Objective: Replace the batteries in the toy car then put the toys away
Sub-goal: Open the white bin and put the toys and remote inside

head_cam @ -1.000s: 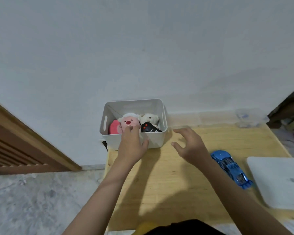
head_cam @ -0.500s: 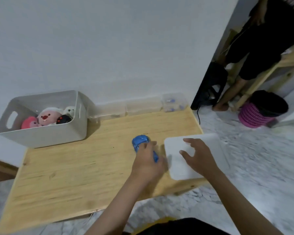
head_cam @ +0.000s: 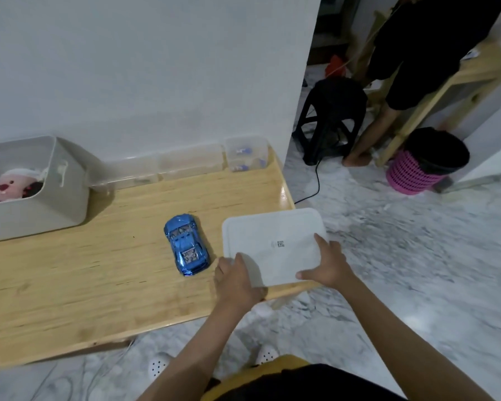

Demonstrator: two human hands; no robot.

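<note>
A blue toy car (head_cam: 186, 248) sits upright on the wooden table (head_cam: 99, 270), free of both hands. To its right lies a flat white lid (head_cam: 275, 244) at the table's right corner. My left hand (head_cam: 235, 280) grips the lid's near-left corner. My right hand (head_cam: 327, 264) holds its near-right edge, thumb underneath the front. At the far left stands a grey bin (head_cam: 41, 192) with a pink plush toy (head_cam: 10, 188) and other soft toys inside.
Clear plastic boxes (head_cam: 185, 163) line the wall at the table's back; one (head_cam: 245, 154) holds small bluish items. Right of the table, on the marble floor, are a black stool (head_cam: 333, 117), a pink basket (head_cam: 425, 163) and a person's legs (head_cam: 388, 82).
The view swung from the bin to the table's right side. My left hand let go of the blue car and moved onto the lid. Both hands now hold the lid.
</note>
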